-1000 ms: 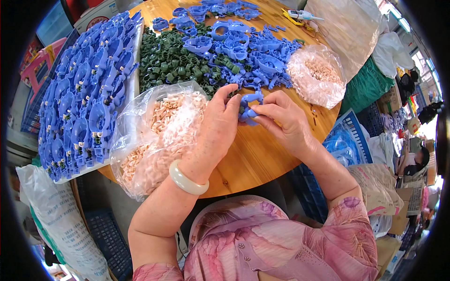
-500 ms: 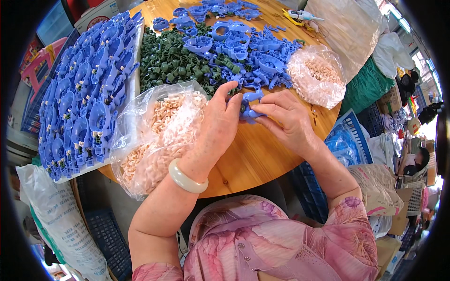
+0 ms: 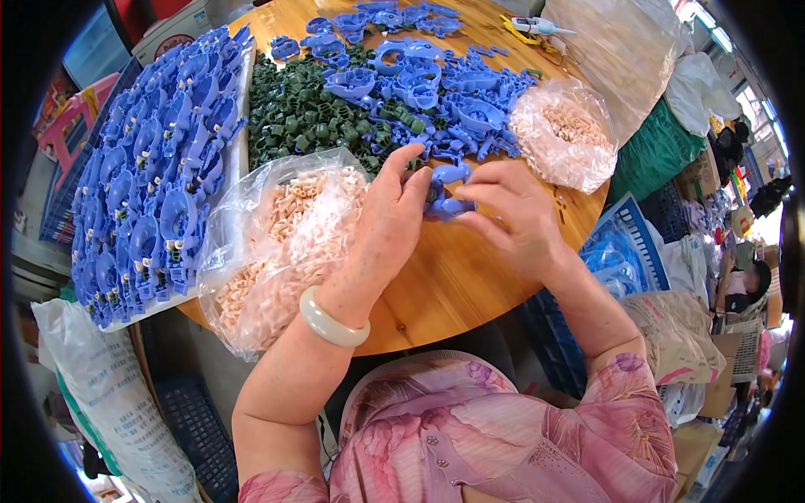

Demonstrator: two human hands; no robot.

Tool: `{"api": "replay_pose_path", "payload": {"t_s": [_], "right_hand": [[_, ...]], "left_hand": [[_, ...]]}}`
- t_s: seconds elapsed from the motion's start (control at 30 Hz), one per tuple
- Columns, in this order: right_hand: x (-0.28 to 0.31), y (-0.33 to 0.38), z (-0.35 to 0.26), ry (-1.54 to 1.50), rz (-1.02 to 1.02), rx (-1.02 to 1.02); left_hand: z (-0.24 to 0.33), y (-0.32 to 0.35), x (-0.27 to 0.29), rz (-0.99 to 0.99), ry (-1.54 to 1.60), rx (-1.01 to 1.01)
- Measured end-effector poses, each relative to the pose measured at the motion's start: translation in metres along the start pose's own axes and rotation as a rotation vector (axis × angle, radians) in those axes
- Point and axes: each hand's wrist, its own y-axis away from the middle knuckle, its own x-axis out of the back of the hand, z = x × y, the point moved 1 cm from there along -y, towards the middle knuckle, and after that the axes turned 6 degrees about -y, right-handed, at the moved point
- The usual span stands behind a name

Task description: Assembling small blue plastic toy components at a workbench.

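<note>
My left hand (image 3: 392, 201) is closed round the left side of a shiny blue plastic part (image 3: 451, 173) with rounded lobes, held above the near half of the table. My right hand (image 3: 516, 210), slightly blurred, has its thumb and fingers bent round the right edge of the same part. Its inner side and whatever lies between the fingertips are hidden. Beyond my hands is a heap of loose blue plastic parts (image 3: 478, 113), beside a pile of small dark green pieces (image 3: 310, 117). A clear bag of small beige pieces (image 3: 285, 243) lies against my left forearm.
At the left, a white board (image 3: 239, 159) carries rows of blue assemblies (image 3: 147, 184). Another bag of beige pieces (image 3: 566, 134) lies at the right of the round wooden table (image 3: 419, 293). A white-and-yellow tool (image 3: 541, 27) sits at the far edge. A blue crate (image 3: 197, 427) stands below left.
The fingers of my right hand have shifted a little and loosened at the blue part's right edge. My left hand keeps its hold, barely moved.
</note>
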Motion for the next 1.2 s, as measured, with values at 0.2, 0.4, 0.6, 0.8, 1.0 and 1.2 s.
{"api": "replay_pose_path", "payload": {"t_s": [0.2,0.4,0.6,0.8,1.0,1.2], "right_hand": [[0.011,0.003,0.031,-0.294,0.216,-0.399],[0.001,0.012,0.041,-0.804,-0.034,-0.707],[-0.006,0.018,0.044,-0.902,-0.040,-0.673],[-0.003,0.021,0.044,-0.842,0.093,-0.588],[0.000,0.024,0.048,-0.668,0.203,-0.396],[0.001,0.015,0.050,-0.526,0.231,-0.171]], "left_hand": [[0.014,0.003,0.002,-0.049,0.145,0.023],[0.018,0.005,0.001,-0.064,0.354,-0.044],[0.023,0.009,0.002,-0.069,0.189,-0.014],[0.014,0.005,0.002,-0.056,0.136,-0.138],[0.018,0.003,0.000,-0.099,0.062,-0.095],[0.025,0.007,0.010,-0.155,0.091,-0.052]]}}
